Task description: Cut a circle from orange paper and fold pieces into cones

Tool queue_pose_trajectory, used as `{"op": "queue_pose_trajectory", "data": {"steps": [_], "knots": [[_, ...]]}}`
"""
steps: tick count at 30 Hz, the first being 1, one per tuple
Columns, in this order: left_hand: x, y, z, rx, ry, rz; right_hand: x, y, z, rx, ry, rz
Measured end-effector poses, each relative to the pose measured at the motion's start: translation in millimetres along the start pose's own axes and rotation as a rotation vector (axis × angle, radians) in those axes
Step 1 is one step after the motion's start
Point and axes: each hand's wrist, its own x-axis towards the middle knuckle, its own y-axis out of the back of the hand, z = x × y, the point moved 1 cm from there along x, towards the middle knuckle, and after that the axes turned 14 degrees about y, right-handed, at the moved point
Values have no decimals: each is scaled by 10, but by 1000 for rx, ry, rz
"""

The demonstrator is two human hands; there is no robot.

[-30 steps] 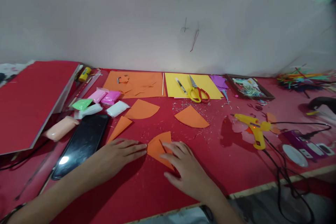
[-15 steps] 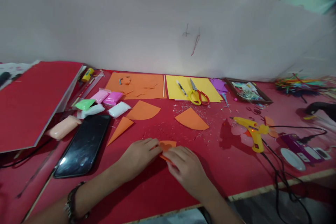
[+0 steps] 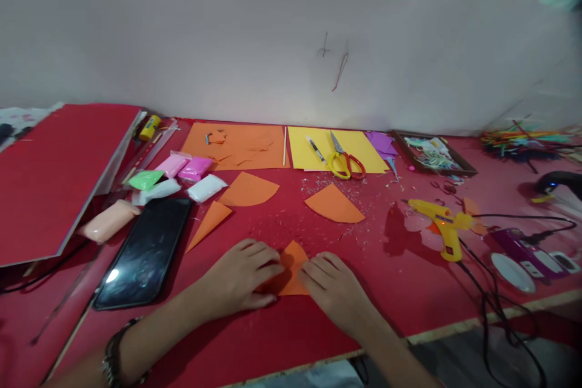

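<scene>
An orange paper piece with a pointed top lies on the red table between my two hands, its sides partly hidden under the fingers. My left hand holds the paper's left side, fingers over it and thumb apart below. On the right edge my right hand presses and grips it with bent fingers. Just beyond are two fan-shaped orange pieces, one on the left and one on the right. A narrow orange paper wedge lies left of my left hand.
A black phone and bagged clay lie left, near a red board. Scissors and a pen rest on yellow paper. At right are a yellow glue gun, cords, a purple power strip and a tray.
My hands have moved apart a little, my right hand shifting right. More of the orange paper shows between them, its point now turned away from me.
</scene>
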Motion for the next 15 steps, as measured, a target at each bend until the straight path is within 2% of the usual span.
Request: {"op": "queue_pose_trajectory", "data": {"steps": [5,12,15], "knots": [[-47,-71,70,126,-10,-6,43,16,36,126,-120,-118],[-78,-224,57,74,45,150,124,-29,167,394,-219,-102],[-87,-245,24,44,62,174,164,-44,227,443,-236,-101]]}}
